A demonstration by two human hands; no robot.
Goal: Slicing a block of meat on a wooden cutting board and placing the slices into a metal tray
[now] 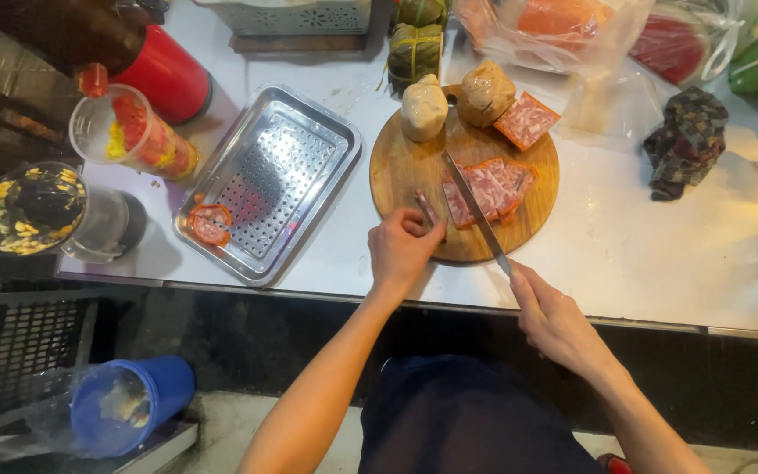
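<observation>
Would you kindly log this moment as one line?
left hand: pinching meat slice | right hand: gripping knife, blade over sliced meat | cutting board: two rolls at back | perforated tray: left

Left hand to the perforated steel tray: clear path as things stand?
Probably yes. The left hand rests at the cutting board's near edge, pinching a meat piece; the tray lies just beside the board, with only bare counter between.

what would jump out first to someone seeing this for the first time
The round wooden cutting board at the centre of the white counter draws the eye, with pink sliced meat fanned on it. The right hand holds a long knife across the slices, while the left hand pinches one slice at the board's near edge. To the left sits a perforated steel tray.
</observation>
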